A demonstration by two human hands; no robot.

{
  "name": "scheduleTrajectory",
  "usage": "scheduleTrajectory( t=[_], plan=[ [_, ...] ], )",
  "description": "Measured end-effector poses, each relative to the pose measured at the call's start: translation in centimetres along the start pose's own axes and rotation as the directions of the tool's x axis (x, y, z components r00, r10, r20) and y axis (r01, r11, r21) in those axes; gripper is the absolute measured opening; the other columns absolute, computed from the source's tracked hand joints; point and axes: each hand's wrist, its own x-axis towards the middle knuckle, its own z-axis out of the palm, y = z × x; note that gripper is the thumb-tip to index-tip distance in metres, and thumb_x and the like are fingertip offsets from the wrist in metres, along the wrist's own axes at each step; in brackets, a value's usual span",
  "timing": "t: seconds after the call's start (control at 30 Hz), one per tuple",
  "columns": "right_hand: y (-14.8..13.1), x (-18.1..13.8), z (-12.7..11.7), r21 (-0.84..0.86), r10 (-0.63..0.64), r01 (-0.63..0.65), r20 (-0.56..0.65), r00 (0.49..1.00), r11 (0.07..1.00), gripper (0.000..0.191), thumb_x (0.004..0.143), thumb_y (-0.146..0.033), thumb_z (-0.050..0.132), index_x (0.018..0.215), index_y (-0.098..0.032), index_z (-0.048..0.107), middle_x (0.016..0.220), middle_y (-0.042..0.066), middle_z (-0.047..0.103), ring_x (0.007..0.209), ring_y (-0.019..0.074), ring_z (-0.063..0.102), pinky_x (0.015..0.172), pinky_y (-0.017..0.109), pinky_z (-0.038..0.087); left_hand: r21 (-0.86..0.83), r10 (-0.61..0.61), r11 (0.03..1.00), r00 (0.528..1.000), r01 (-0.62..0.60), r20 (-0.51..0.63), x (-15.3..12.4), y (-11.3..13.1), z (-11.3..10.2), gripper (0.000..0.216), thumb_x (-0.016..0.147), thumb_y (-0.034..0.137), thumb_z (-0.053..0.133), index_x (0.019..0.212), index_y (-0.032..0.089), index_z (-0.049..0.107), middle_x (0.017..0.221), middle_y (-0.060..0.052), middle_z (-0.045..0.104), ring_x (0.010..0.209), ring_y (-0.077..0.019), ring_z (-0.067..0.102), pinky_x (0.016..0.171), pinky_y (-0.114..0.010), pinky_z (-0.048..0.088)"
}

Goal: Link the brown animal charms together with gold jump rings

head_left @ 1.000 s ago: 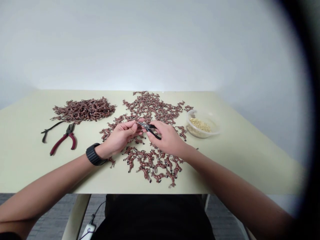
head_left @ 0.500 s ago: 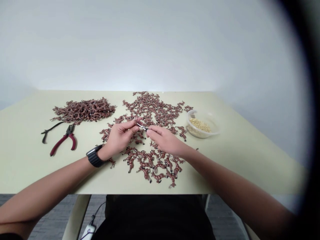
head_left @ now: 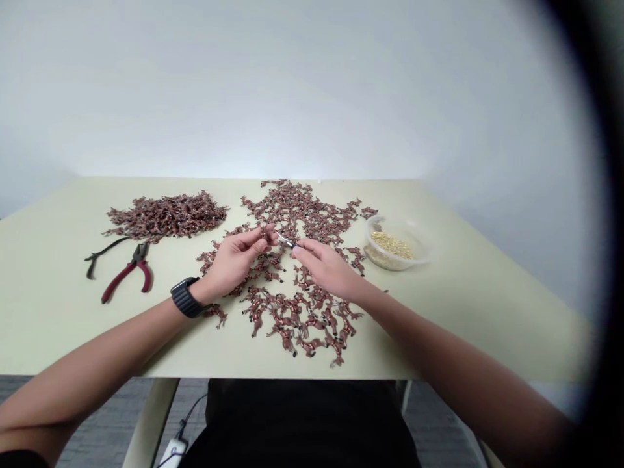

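Note:
My left hand [head_left: 237, 261], with a black watch on its wrist, pinches a small brown charm between thumb and fingers over the middle of the table. My right hand [head_left: 325, 266] grips small black-handled pliers [head_left: 286, 242], whose metal tip points at the charm in my left fingers. Both hands hover above a wide spread of brown horse-shaped charms [head_left: 297, 286] lying on the pale green table [head_left: 58, 305].
A second heap of brown charms [head_left: 168, 214] lies at the back left. Red-handled pliers [head_left: 127, 273] and a black tool [head_left: 100, 253] rest left of it. A clear tub of small gold pieces [head_left: 394, 244] stands at the right.
My right hand turned palm-down and slid slightly forward, so the pliers' handles are now hidden beneath it. The left hand kept its pinch and barely moved.

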Motion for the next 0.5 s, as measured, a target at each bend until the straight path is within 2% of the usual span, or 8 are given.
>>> scheduleTrajectory(
  t=[0.1,0.2,0.33,0.5],
  plan=[
    [0.12,-0.08,0.11,-0.293,-0.151,0.122,-0.078,0.985,0.948,0.028,0.100,-0.049,0.049,0.098,-0.022,0.057,0.068,-0.003,0.049,0.057,0.0126,0.043,0.055,0.027,0.029,-0.195,-0.111,0.973,0.991,0.125,0.079,-0.13,-0.01,0.27,0.035,0.093,0.042,0.068,0.117,0.018,0.077,0.129,-0.012,0.069,0.129,-0.0284,0.057,0.101,-0.039,0.053],
    [0.13,-0.10,0.08,-0.449,-0.246,0.192,-0.065,0.967,0.873,0.025,0.099,-0.046,0.051,0.101,-0.022,0.058,0.069,-0.003,0.049,0.058,0.0128,0.043,0.056,0.028,0.028,-0.243,-0.159,0.953,0.981,0.181,0.110,-0.35,-0.05,0.31,0.035,0.092,0.042,0.070,0.117,0.018,0.077,0.128,-0.012,0.070,0.113,-0.0241,0.065,0.100,-0.038,0.052],
    [0.14,-0.05,-0.04,-0.499,-0.318,0.260,-0.034,0.948,0.827,0.024,0.099,-0.041,0.050,0.106,-0.021,0.060,0.078,-0.001,0.055,0.064,0.0133,0.047,0.060,0.028,0.030,-0.253,-0.165,0.948,0.977,0.194,0.132,-0.52,0.10,0.37,0.038,0.092,0.041,0.070,0.123,0.019,0.074,0.122,-0.010,0.071,0.095,-0.0186,0.067,0.096,-0.037,0.053],
    [0.13,0.07,-0.34,-0.511,-0.339,0.280,-0.023,0.941,0.813,0.025,0.099,-0.042,0.050,0.104,-0.021,0.061,0.080,0.000,0.057,0.066,0.0139,0.047,0.062,0.028,0.029,-0.300,-0.182,0.927,0.969,0.226,0.166,-0.50,0.19,0.38,0.043,0.094,0.040,0.068,0.132,0.020,0.069,0.115,-0.009,0.073,0.095,-0.0177,0.067,0.097,-0.038,0.053]
  ],
)
